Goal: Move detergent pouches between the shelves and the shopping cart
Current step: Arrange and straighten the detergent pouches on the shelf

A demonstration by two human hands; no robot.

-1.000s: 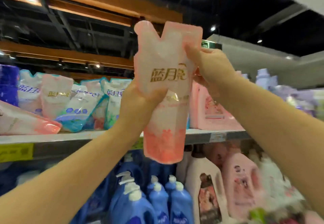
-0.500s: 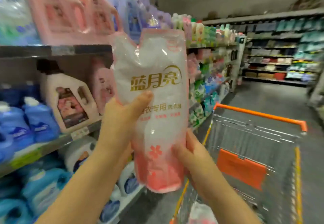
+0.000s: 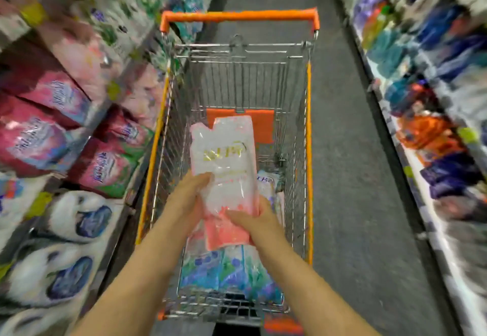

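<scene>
Left side: the shelves run past in a blur, with dark pink bags stacked low and white packs with blue ovals beneath them. Labels unreadable.

Change noted: half a second ago the pouch was upright at chest height beside the shelving, with the cart off to the right. Now it is carried over the cart and tipped back flatter, gold lettering up.

Left hand: grasping the pouch's left edge near its middle, thumb laid across the front.

Pink-and-white detergent pouch: held above the shopping cart, inside the line of its rim, not yet resting on anything that I can see. Spout end points away, pink base toward the person.

Right hand: wrapped round the lower right corner, fingers over the pink base.

Beneath: at least one blue-green pouch already lies on the cart floor, another showing at the right.

Reading: shelf-to-cart transfer nearly done; lowering and letting go remain.

Right side: grey aisle floor, then more blurred shelving.
</scene>
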